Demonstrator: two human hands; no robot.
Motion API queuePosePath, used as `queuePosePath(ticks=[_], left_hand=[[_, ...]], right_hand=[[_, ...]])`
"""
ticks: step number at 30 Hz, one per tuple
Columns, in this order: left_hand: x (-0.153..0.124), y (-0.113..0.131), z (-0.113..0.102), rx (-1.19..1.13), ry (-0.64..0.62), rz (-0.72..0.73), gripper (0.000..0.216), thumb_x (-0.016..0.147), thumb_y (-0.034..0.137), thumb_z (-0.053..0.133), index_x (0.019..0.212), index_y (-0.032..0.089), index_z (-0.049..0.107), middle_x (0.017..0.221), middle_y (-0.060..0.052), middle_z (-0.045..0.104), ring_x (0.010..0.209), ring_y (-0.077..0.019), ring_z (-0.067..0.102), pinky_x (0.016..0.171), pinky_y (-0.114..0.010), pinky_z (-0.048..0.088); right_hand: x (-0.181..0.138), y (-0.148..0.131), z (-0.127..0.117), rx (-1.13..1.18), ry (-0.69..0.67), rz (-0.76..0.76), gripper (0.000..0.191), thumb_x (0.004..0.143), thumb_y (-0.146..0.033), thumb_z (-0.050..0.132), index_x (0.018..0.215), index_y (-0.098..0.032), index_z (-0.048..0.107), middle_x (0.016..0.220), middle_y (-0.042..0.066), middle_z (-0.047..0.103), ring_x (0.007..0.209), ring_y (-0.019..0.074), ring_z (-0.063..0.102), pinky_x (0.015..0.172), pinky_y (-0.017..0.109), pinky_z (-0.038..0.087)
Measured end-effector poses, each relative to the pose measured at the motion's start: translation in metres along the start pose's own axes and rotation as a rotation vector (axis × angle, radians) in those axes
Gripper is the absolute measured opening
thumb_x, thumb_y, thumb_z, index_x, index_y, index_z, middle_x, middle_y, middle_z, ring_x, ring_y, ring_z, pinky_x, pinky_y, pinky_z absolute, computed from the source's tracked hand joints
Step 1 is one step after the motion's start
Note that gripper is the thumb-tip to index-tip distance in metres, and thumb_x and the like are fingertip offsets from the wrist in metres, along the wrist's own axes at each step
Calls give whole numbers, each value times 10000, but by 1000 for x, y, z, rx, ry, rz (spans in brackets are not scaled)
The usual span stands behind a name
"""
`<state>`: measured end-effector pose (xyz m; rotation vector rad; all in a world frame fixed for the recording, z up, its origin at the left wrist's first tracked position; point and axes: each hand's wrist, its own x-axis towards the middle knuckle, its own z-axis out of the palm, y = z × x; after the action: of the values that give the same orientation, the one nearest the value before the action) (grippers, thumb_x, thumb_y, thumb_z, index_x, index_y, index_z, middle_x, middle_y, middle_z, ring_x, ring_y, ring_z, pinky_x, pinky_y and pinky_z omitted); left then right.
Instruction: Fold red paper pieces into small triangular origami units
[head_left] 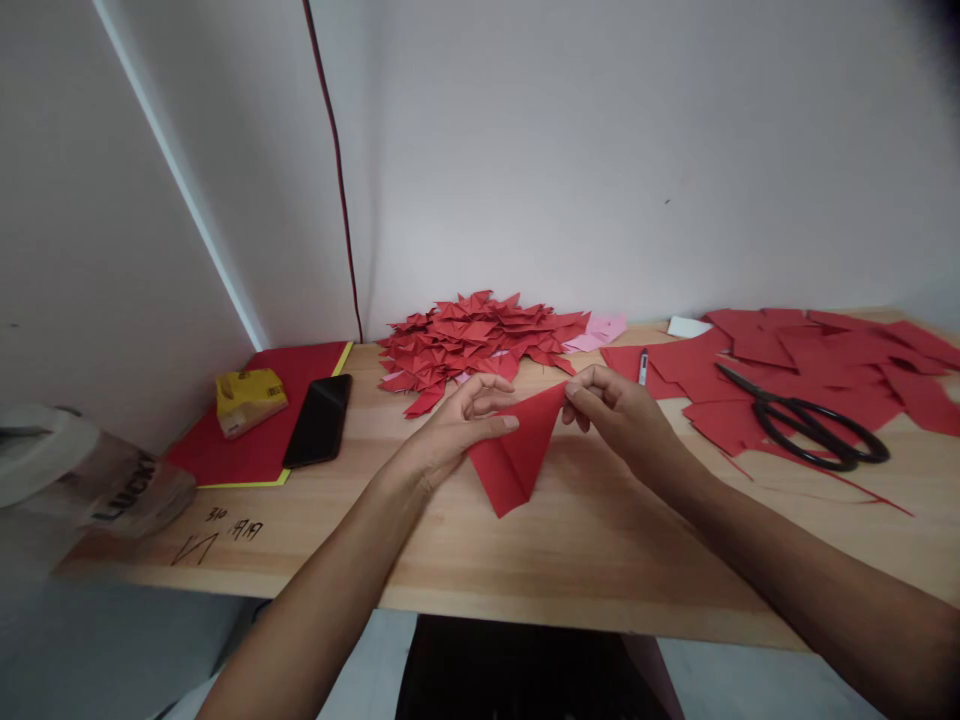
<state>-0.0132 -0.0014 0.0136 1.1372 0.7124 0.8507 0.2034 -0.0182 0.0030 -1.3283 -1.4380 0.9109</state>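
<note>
A creased piece of red paper [517, 450] is held up at a slant above the wooden table, between my two hands. My left hand [469, 415] grips its left edge, thumb in front and fingers behind. At the upper right corner, my right hand [604, 400] pinches the paper between thumb and fingertips. Just behind my hands lies a heap of folded red paper pieces [480, 335], with some pink paper [596, 332] at its right side.
Black-handled scissors [806, 425] rest on scattered red paper sheets [817, 350] at the right, near a pen [643, 367]. Leftward are a phone [319, 420], a yellow packet [251, 400] on red sheets, and a clear cup [127, 480]. The wall borders the wooden table [585, 590] behind.
</note>
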Motion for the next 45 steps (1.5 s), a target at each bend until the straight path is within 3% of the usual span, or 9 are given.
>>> queuePosePath(ticks=[5,11,28,36,40,43,45], left_hand=[[4,-2,-4,78,23,102,426,630,214,847,909,188,525,1050,-35,612,936,-154,606,800,-254,443],[5,1,-3,189,86,182,374,647,219,828,848,167,518,1015,-38,604,917,-148,585,807,-256,428],[6,-3,-6,420,140,412,278,758,241,748,927,191,533,1232,-93,604,1164,-242,566,923,-330,447],[6,0,-1,481,261,435,321,729,224,740,967,203,526,1278,-86,595,1036,-206,614,793,-270,463],[5,2,1,513,283,453,231,744,192,703,898,190,531,1300,-77,588,1034,-208,605,749,-256,442],[6,-3,-2,535,293,433,154,750,200,701,831,178,571,1206,-66,622,971,-193,598,733,-257,429],[7,-6,-4,527,319,406,178,745,230,724,853,184,589,1040,-44,642,833,-155,576,682,-245,407]], right_hand=[[1,-3,-2,60,44,-14,207,879,-386,568,787,-203,537,667,11,661,558,119,530,563,266,420],[1,-5,-1,133,74,-24,208,876,-391,589,798,-210,524,672,17,679,562,123,550,572,272,448],[3,-1,1,299,99,51,276,819,-443,681,756,-219,531,655,10,678,620,149,663,615,278,548],[5,2,1,356,104,74,301,791,-467,706,757,-218,539,653,2,667,657,159,695,604,265,554],[6,2,2,366,93,101,305,795,-470,695,763,-217,526,657,13,679,661,169,701,621,281,560],[6,3,2,370,101,122,276,804,-437,683,764,-217,521,666,15,682,671,171,706,621,279,556],[6,4,2,374,99,121,265,809,-430,676,768,-217,523,672,15,683,678,172,708,622,280,554]])
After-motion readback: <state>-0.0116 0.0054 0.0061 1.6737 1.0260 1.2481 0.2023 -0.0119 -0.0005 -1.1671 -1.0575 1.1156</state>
